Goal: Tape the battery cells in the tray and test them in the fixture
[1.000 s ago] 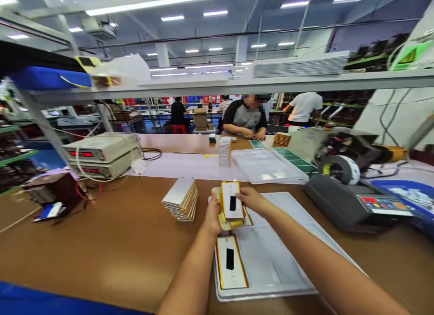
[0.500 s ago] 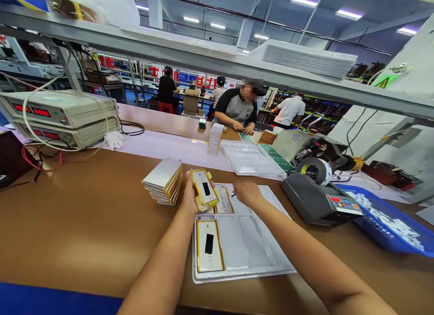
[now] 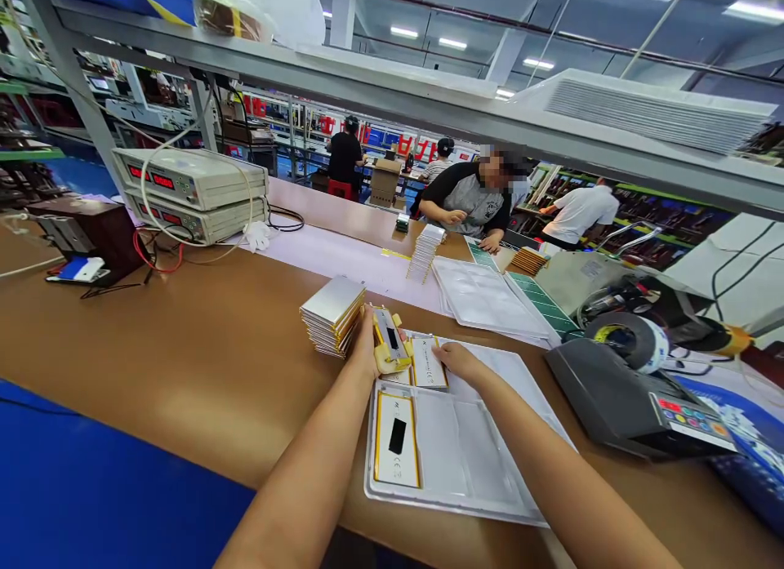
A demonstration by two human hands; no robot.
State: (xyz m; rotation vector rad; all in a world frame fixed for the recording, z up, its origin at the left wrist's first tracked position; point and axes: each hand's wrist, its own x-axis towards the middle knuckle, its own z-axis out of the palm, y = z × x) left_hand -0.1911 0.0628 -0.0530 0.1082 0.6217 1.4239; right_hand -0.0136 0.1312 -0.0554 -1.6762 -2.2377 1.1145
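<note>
My left hand [image 3: 366, 348] is closed around a yellow holder [image 3: 385, 360] with a flat battery cell [image 3: 388, 332] in it; the cell is white with gold edges and a black patch. My right hand [image 3: 458, 360] has its fingers closed at the right edge of another battery cell [image 3: 428, 363], which shows print and no black patch. That cell is in the far part of a clear plastic tray [image 3: 465, 508]. In the near left pocket lies a patched battery cell [image 3: 397, 463]. Left of my left hand stands a stack of cells [image 3: 332, 300].
A tape dispenser [image 3: 630, 389] with a tape roll [image 3: 634, 340] stands at right, beside a blue basket [image 3: 750, 471]. More trays [image 3: 483, 300] and another stack of cells [image 3: 425, 253] lie beyond. Two meters [image 3: 189, 181] are at left. A co-worker [image 3: 469, 195] sits opposite.
My view has turned left. My right hand has come down to the cell's edge in the tray; the small dark piece at its fingertips no longer shows clearly. The left hand has tilted its holder.
</note>
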